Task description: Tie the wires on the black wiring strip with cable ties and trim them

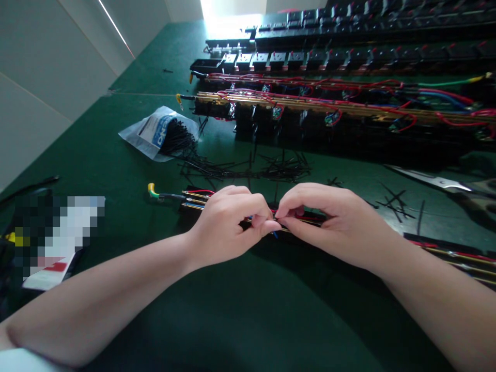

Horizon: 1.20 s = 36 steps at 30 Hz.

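A long black socket strip (445, 247) with brass bars and red, yellow and blue wires lies across the green table (240, 320) in front of me. My left hand (228, 222) and my right hand (333, 217) meet over its middle, fingers curled and pinched on its wires. What sits between the fingertips is too small to make out. A yellow-green terminal (152, 190) sticks out at the strip's left end.
Loose black cable ties (282, 168) lie scattered behind the hands, beside an open plastic bag of ties (163, 133). Several wired socket strips (349, 103) are stacked at the back. Scissors (437, 181) lie at the right. A blurred object sits at the left edge.
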Tool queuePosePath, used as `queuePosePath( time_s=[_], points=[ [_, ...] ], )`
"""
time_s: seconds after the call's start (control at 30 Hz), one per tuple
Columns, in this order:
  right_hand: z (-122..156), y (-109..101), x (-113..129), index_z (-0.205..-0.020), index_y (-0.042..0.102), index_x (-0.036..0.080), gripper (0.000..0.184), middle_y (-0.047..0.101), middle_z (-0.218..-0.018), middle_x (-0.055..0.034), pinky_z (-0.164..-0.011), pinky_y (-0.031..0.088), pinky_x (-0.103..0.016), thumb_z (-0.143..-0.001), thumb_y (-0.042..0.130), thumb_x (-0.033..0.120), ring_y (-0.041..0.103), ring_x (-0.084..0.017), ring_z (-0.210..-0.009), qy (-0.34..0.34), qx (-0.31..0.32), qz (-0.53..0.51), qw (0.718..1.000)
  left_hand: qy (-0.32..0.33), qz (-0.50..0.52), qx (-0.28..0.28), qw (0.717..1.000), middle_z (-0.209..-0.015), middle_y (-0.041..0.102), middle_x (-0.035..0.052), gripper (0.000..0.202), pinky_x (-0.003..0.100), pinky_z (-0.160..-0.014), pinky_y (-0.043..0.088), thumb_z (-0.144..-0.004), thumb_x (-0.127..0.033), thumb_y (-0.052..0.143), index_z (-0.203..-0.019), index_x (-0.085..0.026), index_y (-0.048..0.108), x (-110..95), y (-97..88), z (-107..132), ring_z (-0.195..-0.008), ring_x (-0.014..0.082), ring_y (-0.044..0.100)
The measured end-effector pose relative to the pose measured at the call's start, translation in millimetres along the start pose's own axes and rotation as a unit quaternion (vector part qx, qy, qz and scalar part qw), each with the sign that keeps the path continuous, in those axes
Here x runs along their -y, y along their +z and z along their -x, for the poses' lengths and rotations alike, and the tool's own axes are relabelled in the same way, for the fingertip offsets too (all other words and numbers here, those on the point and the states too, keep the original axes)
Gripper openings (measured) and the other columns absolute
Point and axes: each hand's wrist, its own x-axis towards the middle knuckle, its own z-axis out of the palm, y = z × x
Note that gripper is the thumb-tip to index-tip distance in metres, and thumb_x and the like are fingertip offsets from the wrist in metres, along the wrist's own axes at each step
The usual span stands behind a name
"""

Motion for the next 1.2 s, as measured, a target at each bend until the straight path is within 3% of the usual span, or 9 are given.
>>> queuePosePath(
  time_s=[0.23, 1.2],
  points=[
    [2.0, 1.7, -0.1, -0.087, 0.074, 0.023, 0.012, 0.075, -0.089, -0.0036, -0.068, 0.056, -0.028, -0.092, 0.064, 0.019, 0.07, -0.015, -0.078, -0.03, 0.0, 0.015, 0.999, -0.031, 0.008, 0.032, 0.999, -0.086, 0.072, -0.0001, 0.01, 0.028, -0.073, 0.047, -0.095, -0.021, 0.064, -0.087, -0.021, 0.058, -4.5, -4.8, -2.0, -0.078, 0.0138, 0.064],
    [2.6, 0.7, 2.8, -0.083, 0.065, 0.024, 0.012, 0.071, -0.083, -0.0025, -0.065, 0.052, -0.028, -0.088, 0.06, 0.014, 0.065, -0.016, -0.073, -0.05, -0.023, 0.03, 0.998, -0.042, 0.004, 0.072, 0.996, -0.091, 0.077, -0.003, 0.01, 0.027, -0.082, 0.051, -0.09, -0.014, 0.068, -0.096, -0.021, 0.07, -4.9, -7.0, -5.2, -0.083, 0.0132, 0.066]
  ],
)
